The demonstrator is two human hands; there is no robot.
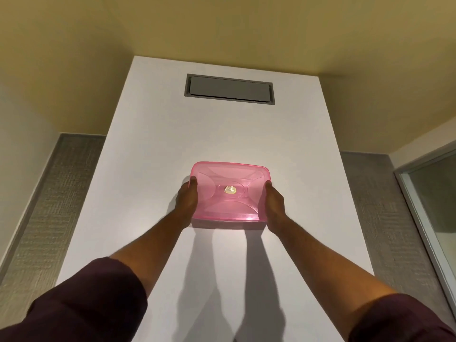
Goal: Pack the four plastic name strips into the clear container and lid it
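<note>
A translucent pink lid (pixel 229 191) with a small gold sticker at its middle sits on top of the clear container (pixel 229 224), of which only a thin strip shows under the lid's near edge. My left hand (pixel 186 202) grips the left side of the lidded container and my right hand (pixel 274 206) grips the right side. The container rests on the white table (pixel 222 134). No name strips are visible; the pink lid hides the inside.
A grey rectangular cable hatch (pixel 229 89) is set into the table's far end. Grey carpet (pixel 54 206) runs along both sides of the table. A glass partition (pixel 434 206) stands at the right. My forearms cast shadows on the near tabletop.
</note>
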